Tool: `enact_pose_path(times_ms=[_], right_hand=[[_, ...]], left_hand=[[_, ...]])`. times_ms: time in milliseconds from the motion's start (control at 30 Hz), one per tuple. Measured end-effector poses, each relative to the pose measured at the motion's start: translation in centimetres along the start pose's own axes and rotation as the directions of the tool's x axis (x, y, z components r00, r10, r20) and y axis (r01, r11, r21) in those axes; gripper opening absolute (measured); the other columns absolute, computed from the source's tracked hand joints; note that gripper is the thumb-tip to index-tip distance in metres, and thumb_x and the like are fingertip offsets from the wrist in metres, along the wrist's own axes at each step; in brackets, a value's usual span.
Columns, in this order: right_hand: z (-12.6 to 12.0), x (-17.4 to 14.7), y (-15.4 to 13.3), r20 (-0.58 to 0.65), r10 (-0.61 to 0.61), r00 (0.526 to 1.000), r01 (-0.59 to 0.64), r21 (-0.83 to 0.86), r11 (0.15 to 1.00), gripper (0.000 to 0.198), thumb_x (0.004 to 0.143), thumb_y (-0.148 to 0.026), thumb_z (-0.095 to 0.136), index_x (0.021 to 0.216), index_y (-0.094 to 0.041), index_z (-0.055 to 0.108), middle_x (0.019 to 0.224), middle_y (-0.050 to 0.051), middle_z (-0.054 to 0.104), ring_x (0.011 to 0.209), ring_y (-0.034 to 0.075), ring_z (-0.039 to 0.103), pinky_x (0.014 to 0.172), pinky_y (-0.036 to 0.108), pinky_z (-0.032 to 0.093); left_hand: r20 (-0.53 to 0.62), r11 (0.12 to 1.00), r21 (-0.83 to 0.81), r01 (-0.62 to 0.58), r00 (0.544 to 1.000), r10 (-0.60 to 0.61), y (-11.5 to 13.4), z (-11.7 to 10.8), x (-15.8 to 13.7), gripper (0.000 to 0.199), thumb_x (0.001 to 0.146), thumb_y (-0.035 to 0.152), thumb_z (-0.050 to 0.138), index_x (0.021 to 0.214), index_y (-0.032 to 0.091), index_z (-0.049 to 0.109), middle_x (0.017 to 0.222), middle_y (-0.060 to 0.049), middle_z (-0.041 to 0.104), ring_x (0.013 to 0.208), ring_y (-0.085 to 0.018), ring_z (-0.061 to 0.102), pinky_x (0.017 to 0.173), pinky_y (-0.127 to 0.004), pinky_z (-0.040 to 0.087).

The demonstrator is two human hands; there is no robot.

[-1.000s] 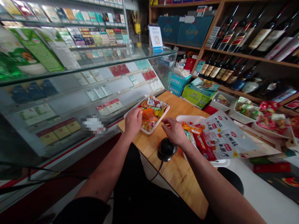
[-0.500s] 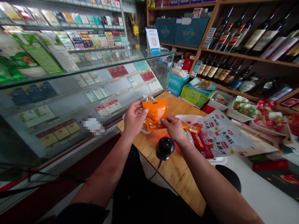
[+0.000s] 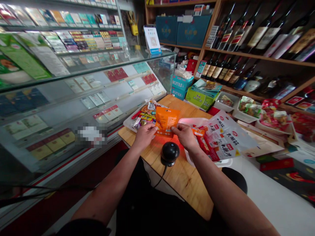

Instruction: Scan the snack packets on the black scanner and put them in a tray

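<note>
An orange snack packet [image 3: 167,119] is held up over the wooden table, upright, with small print on the side facing me. My left hand [image 3: 145,134] pinches its lower left edge. Its lower right corner is between the thumb and fingers of my right hand [image 3: 184,133]. Just below the packet stands a black round-headed barcode scanner [image 3: 170,152] on a cable, and red light falls on the table around it. A white tray of mixed snack packets [image 3: 128,124] lies behind my left hand. Another white tray [image 3: 188,121] with red and orange packets lies beside my right hand.
A large grey-white snack bag [image 3: 227,136] lies across the right tray. The glass display counter [image 3: 81,78] runs along the left. Beyond the wooden table [image 3: 189,183] are a green box [image 3: 199,98], blue cartons [image 3: 180,87] and shelves with wine bottles [image 3: 261,29].
My left hand has slid from the packet's upper left side down to its lower left edge. The left tray of snacks shows more fully. The whole view has shifted slightly.
</note>
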State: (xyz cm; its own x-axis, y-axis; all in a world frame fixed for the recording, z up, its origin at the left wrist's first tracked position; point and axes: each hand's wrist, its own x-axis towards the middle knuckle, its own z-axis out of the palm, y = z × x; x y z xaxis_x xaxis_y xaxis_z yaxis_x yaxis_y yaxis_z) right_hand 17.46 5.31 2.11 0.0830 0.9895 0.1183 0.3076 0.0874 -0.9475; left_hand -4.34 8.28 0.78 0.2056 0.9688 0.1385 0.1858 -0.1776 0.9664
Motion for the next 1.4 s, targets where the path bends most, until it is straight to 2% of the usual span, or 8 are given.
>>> enact_pose_path(times_ms=[133,300,467,667,867,1033,1233,1400], right_hand=[[-0.9,-0.1,0.6,0.008,-0.017,1.0,0.018,-0.12,0.993,0.033,0.088,-0.044,0.057,0.071,-0.016,0.06,0.068,0.0,0.056,0.064,0.012,0.046,0.062,0.026,0.035],[-1.5,-0.6,1.9,0.003,-0.019,1.0,0.019,-0.307,0.952,0.03,0.09,-0.038,0.052,0.068,-0.017,0.056,0.065,0.0,0.054,0.064,0.014,0.049,0.063,0.027,0.034],[-1.8,-1.3,3.4,-0.024,0.02,1.0,-0.028,-0.381,0.924,0.025,0.089,-0.036,0.052,0.071,-0.018,0.059,0.068,0.001,0.059,0.065,0.015,0.052,0.064,0.027,0.035],[-1.7,-1.7,5.4,0.014,0.01,1.0,-0.004,-0.365,0.931,0.03,0.09,-0.036,0.05,0.066,-0.019,0.055,0.066,0.001,0.058,0.063,0.015,0.05,0.062,0.028,0.034],[-1.8,-1.8,6.6,0.028,0.028,0.999,-0.017,-0.348,0.937,0.028,0.09,-0.036,0.05,0.073,-0.018,0.064,0.073,0.003,0.065,0.067,0.016,0.054,0.066,0.027,0.037],[-2.0,-2.0,7.4,0.045,0.034,0.998,-0.019,-0.292,0.956,0.023,0.086,-0.032,0.052,0.079,-0.017,0.067,0.079,0.004,0.068,0.072,0.017,0.057,0.068,0.027,0.04],[-2.1,-2.1,7.3,0.046,0.032,0.998,-0.016,-0.309,0.951,0.03,0.089,-0.036,0.05,0.065,-0.019,0.054,0.066,0.0,0.056,0.063,0.015,0.048,0.063,0.027,0.036],[-2.3,-2.3,7.1,0.046,0.035,0.998,-0.02,-0.286,0.958,0.03,0.09,-0.036,0.05,0.065,-0.019,0.052,0.067,0.0,0.056,0.063,0.014,0.048,0.064,0.027,0.035]], left_hand=[[0.034,0.977,0.186,-0.107,0.994,0.102,-0.7,0.4,0.9,0.03,0.093,0.043,0.056,0.084,0.017,0.068,0.068,0.001,0.056,0.063,-0.013,0.048,0.06,-0.025,0.036],[0.067,0.919,0.351,-0.18,0.984,0.167,-1.3,1.4,1.0,0.027,0.095,0.036,0.052,0.084,0.018,0.068,0.076,-0.002,0.065,0.071,-0.015,0.056,0.068,-0.027,0.041],[0.096,0.868,0.439,-0.23,0.973,0.209,-2.4,2.4,0.6,0.026,0.096,0.028,0.05,0.08,0.017,0.067,0.084,-0.005,0.068,0.081,-0.018,0.06,0.075,-0.029,0.044],[0.117,0.833,0.479,-0.277,0.96,0.253,-3.7,3.1,0.8,0.023,0.097,0.026,0.05,0.089,0.017,0.07,0.091,-0.007,0.07,0.09,-0.02,0.063,0.083,-0.032,0.045],[0.129,0.815,0.513,-0.271,0.962,0.239,-4.0,3.5,1.0,0.021,0.096,0.023,0.052,0.089,0.017,0.071,0.093,-0.007,0.071,0.089,-0.02,0.063,0.083,-0.033,0.046],[0.147,0.804,0.529,-0.272,0.962,0.229,-4.2,3.8,1.0,0.021,0.095,0.023,0.053,0.083,0.018,0.069,0.086,-0.006,0.07,0.085,-0.02,0.063,0.082,-0.033,0.046],[0.134,0.788,0.558,-0.261,0.965,0.225,-4.3,4.3,1.2,0.022,0.096,0.023,0.052,0.09,0.018,0.072,0.093,-0.007,0.072,0.092,-0.022,0.064,0.088,-0.035,0.047],[0.114,0.793,0.556,-0.249,0.968,0.224,-4.4,4.7,1.4,0.022,0.096,0.025,0.053,0.092,0.018,0.073,0.095,-0.008,0.073,0.093,-0.022,0.065,0.088,-0.035,0.047]])
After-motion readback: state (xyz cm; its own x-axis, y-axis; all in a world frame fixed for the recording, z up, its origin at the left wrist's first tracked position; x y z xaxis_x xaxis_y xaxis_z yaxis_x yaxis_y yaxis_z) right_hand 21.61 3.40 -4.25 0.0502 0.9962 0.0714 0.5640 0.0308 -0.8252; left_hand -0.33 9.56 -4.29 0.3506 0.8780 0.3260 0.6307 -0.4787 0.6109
